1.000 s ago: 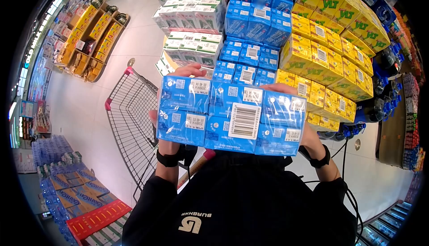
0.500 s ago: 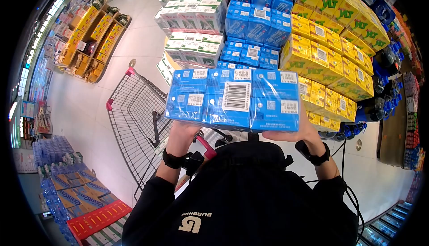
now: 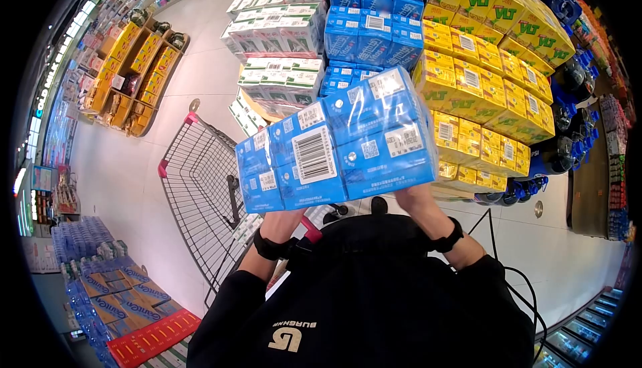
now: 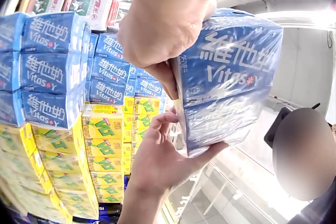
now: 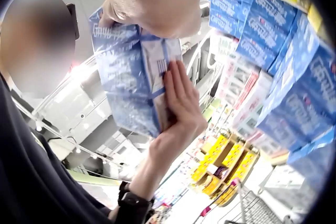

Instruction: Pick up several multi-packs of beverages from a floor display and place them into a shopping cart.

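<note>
Both hands hold a film-wrapped blue drink pack (image 3: 334, 144), with its barcode face toward the head camera and its right end raised. My left hand (image 3: 282, 224) supports the lower left part from beneath; the right wrist view shows that hand (image 5: 181, 106) with long fingers laid along the barcode face of the pack (image 5: 123, 77). Under the pack's right part is my right hand (image 3: 416, 201), its fingers hidden in the head view. In the left wrist view, the right hand (image 4: 160, 158) grips the edge of the pack (image 4: 226, 77) between thumb and fingers.
A wire shopping cart (image 3: 204, 174) stands at the left, below the pack. Beyond are stacks of blue packs (image 3: 374, 37), white cartons (image 3: 284, 30) and yellow packs (image 3: 468, 87). Boxed bottles (image 3: 124, 294) lie lower left; an orange shelf unit (image 3: 137, 77) stands upper left.
The pack was lowered toward the body and then turned, its right end now raised and its left end lower. Both hands have shifted from its sides to beneath it.
</note>
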A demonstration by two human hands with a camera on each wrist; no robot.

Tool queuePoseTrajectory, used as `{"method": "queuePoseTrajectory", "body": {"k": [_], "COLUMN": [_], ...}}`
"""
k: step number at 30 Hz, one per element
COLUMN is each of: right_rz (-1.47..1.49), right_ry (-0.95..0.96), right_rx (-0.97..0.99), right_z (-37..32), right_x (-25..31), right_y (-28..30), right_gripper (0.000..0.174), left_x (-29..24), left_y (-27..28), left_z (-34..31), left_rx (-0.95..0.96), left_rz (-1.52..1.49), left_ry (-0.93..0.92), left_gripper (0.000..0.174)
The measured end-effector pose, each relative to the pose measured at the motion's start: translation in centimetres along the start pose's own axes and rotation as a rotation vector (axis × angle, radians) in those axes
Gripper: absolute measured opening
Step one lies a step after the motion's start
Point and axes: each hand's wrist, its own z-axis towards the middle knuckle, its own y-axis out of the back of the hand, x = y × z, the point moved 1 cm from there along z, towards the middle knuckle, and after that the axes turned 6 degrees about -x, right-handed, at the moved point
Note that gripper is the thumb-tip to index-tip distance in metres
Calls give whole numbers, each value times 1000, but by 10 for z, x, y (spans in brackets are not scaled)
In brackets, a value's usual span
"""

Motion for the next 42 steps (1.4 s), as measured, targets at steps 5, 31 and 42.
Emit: {"method": "queuePoseTrajectory", "body": {"k": [5,31,42], "right_rz": [284,19,-308], "right_ry": [-121,-558,-476], "right_rx": [-91,-75,181], "right_z": [-15,45,24], "right_x": [-36,-4,12], "right_y": [6,-4,-12], "right_gripper": [78,72,77], "left_x": [5,14,11], "left_y": [-6,-99,-72], "left_z": [1,-18,3], "left_rx": [-35,120,111], "left_rz": [5,820,762], "left_ry": [14,288,40], "left_gripper": [47,134,124]}}
